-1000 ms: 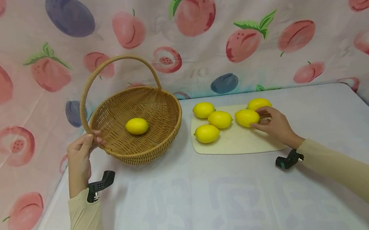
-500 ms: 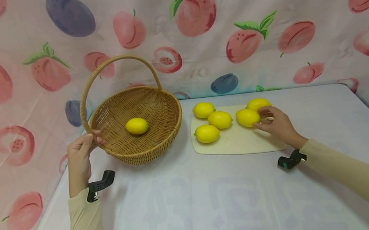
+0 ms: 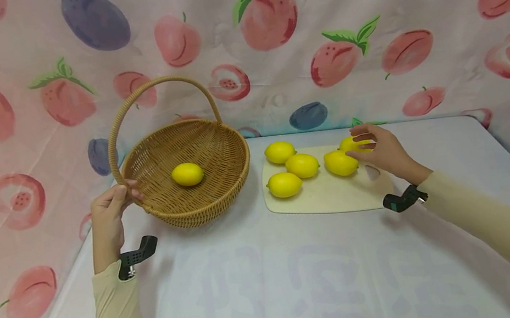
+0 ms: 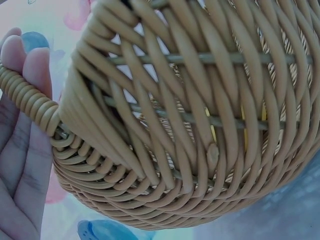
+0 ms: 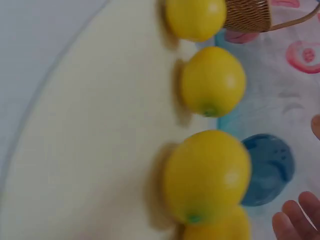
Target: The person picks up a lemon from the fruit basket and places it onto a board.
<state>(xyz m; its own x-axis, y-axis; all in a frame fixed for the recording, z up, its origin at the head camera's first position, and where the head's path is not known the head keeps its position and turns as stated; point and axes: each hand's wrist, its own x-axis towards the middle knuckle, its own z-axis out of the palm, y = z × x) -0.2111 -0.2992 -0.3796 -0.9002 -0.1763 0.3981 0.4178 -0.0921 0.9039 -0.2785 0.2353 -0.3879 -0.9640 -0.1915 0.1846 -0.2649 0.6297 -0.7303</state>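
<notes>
My left hand (image 3: 107, 218) grips the wicker basket (image 3: 192, 208) at its left rim, where the arched handle (image 3: 114, 148) joins it. In the left wrist view, fingers (image 4: 36, 70) lie around the wrapped handle base. The basket tilts toward me, and one lemon (image 3: 187, 174) lies inside. Several more lemons rest on a cream cutting board (image 3: 312, 203). My right hand (image 3: 390, 153), fingers spread and holding nothing, hovers over the right end of the board. Closest to it are a front lemon (image 3: 341, 163) and a back lemon (image 3: 352, 145), partly hidden by the hand.
On the board's left side sit three lemons, among them the middle lemon (image 3: 303, 166). A white cloth (image 3: 266, 290) covers the table. Behind it hangs a fruit-printed curtain (image 3: 291, 70). Each wrist carries a small black camera (image 3: 404, 199).
My right hand's fingers have come away from the front lemon, opening and rising slightly up and to the right. That lemon stays on the board. My left hand keeps its grip on the basket.
</notes>
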